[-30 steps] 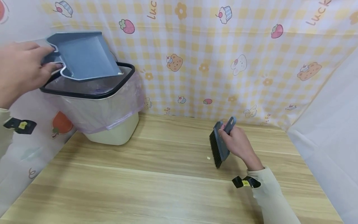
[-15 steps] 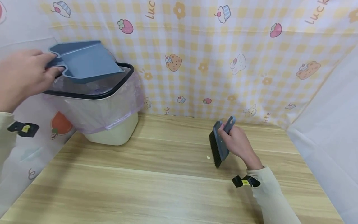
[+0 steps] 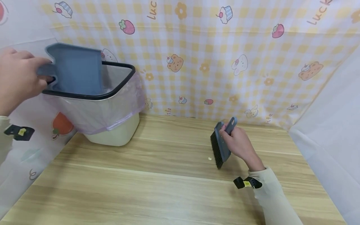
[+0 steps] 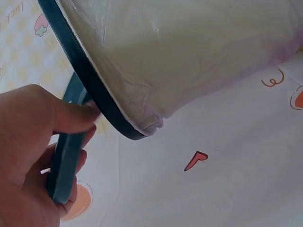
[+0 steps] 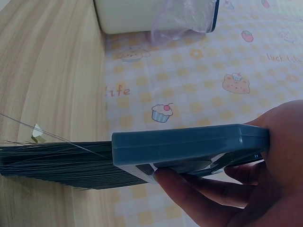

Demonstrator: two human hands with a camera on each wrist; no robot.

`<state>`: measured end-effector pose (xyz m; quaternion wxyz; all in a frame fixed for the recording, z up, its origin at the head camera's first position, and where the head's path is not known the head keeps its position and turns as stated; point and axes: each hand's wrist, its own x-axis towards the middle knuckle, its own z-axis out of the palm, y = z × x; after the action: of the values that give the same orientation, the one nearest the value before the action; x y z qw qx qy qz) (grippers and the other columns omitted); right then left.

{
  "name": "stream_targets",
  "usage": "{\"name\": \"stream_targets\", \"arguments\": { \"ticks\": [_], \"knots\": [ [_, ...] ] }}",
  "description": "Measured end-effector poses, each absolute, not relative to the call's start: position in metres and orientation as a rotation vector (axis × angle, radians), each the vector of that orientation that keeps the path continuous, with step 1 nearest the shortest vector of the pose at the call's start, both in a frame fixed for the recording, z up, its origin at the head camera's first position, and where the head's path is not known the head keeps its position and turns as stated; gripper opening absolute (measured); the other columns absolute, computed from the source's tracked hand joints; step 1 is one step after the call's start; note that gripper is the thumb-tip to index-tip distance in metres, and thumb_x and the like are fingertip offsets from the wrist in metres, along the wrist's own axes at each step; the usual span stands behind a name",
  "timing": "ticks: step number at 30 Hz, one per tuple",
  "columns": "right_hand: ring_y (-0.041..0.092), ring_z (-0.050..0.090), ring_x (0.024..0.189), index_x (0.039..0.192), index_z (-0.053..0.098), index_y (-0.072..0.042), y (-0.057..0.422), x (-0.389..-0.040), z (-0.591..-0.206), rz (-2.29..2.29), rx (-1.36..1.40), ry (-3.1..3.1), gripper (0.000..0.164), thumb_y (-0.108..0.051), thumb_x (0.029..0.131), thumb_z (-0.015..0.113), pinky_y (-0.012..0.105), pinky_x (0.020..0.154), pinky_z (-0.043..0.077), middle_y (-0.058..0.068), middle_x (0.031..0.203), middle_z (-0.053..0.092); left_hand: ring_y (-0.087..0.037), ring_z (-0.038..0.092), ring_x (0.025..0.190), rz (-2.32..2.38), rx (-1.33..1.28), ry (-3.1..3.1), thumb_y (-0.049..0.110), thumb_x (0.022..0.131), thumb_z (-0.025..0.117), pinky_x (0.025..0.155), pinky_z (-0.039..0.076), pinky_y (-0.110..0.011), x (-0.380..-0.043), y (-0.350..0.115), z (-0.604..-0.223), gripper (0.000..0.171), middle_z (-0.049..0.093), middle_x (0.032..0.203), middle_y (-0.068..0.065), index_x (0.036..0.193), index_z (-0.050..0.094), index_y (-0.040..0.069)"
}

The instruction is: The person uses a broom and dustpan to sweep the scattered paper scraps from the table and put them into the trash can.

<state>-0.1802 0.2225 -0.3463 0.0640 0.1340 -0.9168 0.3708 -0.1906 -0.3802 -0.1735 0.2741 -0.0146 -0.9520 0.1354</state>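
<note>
At the upper left of the head view, my left hand point(image 3: 23, 76) grips the handle of a blue-grey dustpan point(image 3: 78, 68). The pan is tilted steeply, its front part down inside the mouth of a cream trash bin point(image 3: 112, 129) lined with a thin translucent bag. In the left wrist view the fingers wrap the dustpan handle point(image 4: 65, 165) beside the bin's dark rim point(image 4: 90, 78). My right hand point(image 3: 239, 142) holds a blue-grey hand brush point(image 3: 225, 147), dark bristles down at the table. A small pale scrap point(image 3: 209, 158) lies just left of the bristles.
The wood-grain table point(image 3: 157, 193) stretches across the front. A yellow checked cloth point(image 3: 197, 62) hangs behind it, with white cloth point(image 3: 332, 131) along the right side. The bin stands at the table's back left, close to the cloth.
The dustpan has tipped from nearly level to steep, its front edge dropping into the bin. The pale bit at its edge is no longer visible. My right hand and the brush have stayed put.
</note>
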Motion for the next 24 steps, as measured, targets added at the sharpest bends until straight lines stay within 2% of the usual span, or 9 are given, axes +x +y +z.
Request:
{"name": "stream_targets", "arguments": {
  "ticks": [6, 13, 16, 22, 24],
  "knots": [
    [0.017, 0.043, 0.056, 0.102, 0.061, -0.007, 0.223, -0.18, -0.346, 1.124, 0.401, -2.769, 0.019, -0.02, 0.114, 0.054, 0.032, 0.054, 0.039, -0.005, 0.064, 0.043, -0.06, 0.054, 0.115, 0.277, -0.034, -2.554, 0.004, 0.103, 0.066, 0.101, 0.046, -0.067, -0.19, -0.376, -0.173, 0.044, 0.055, 0.126, -0.047, 0.14, 0.054, -0.016],
    [0.017, 0.044, 0.056, 0.103, 0.062, -0.006, 0.223, -0.18, -0.346, 1.108, 0.401, -2.771, 0.02, -0.02, 0.114, 0.054, 0.032, 0.054, 0.038, -0.004, 0.064, 0.043, -0.057, 0.054, 0.101, 0.263, 0.007, -2.637, 0.017, 0.116, 0.051, 0.087, 0.052, -0.065, -0.186, -0.36, -0.168, 0.044, 0.05, 0.124, -0.047, 0.144, 0.047, -0.016],
    [0.017, 0.044, 0.056, 0.103, 0.062, -0.006, 0.223, -0.18, -0.346, 1.099, 0.4, -2.773, 0.02, -0.02, 0.114, 0.054, 0.033, 0.055, 0.039, -0.004, 0.064, 0.044, -0.055, 0.054, 0.095, 0.25, -0.058, -2.602, 0.016, 0.116, 0.05, 0.083, 0.053, -0.065, -0.182, -0.35, -0.168, 0.04, 0.053, 0.121, -0.046, 0.139, 0.048, -0.018],
    [0.018, 0.044, 0.057, 0.104, 0.062, -0.006, 0.223, -0.18, -0.346, 1.091, 0.396, -2.777, 0.019, -0.019, 0.114, 0.053, 0.033, 0.055, 0.039, -0.004, 0.065, 0.045, -0.055, 0.06, 0.082, 0.187, -0.406, -2.367, 0.009, 0.108, 0.062, 0.074, 0.054, -0.067, -0.179, -0.331, -0.174, 0.032, 0.064, 0.104, -0.044, 0.122, 0.059, -0.02],
    [0.018, 0.044, 0.057, 0.104, 0.063, -0.006, 0.223, -0.18, -0.346, 1.085, 0.4, -2.777, 0.019, -0.019, 0.114, 0.053, 0.033, 0.056, 0.039, -0.003, 0.065, 0.044, -0.058, 0.062, 0.087, 0.145, -0.448, -2.398, 0.01, 0.11, 0.061, 0.079, 0.053, -0.07, -0.18, -0.321, -0.174, 0.033, 0.063, 0.109, -0.044, 0.126, 0.059, -0.019]
  ]
}}
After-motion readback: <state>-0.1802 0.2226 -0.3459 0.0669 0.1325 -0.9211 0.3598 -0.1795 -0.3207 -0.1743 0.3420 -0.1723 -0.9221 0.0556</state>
